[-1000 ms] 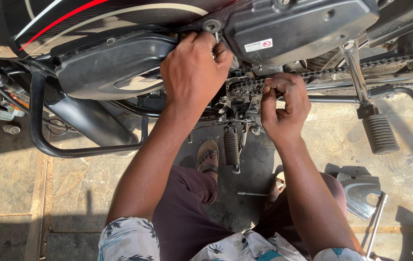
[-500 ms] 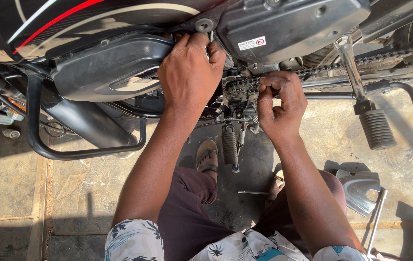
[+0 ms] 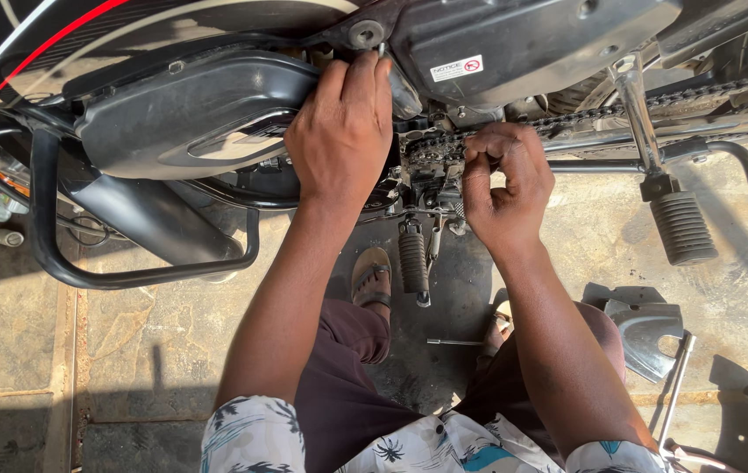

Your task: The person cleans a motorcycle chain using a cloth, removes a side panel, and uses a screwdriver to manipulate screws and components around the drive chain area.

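We see the left hand [image 3: 343, 131] laid flat against the motorcycle's black side cover [image 3: 190, 114], its grip loose with fingers reaching up to the frame, holding nothing we can make out. The right hand [image 3: 505, 180] pinches its grip closed on the drive chain [image 3: 431, 147], which runs along the engine just above the footpeg [image 3: 682, 226].

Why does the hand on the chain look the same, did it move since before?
No. The right hand still pinches the greasy metal drive chain at the same spot, just right of the ribbed black rubber footpeg. Only the camera shifted.
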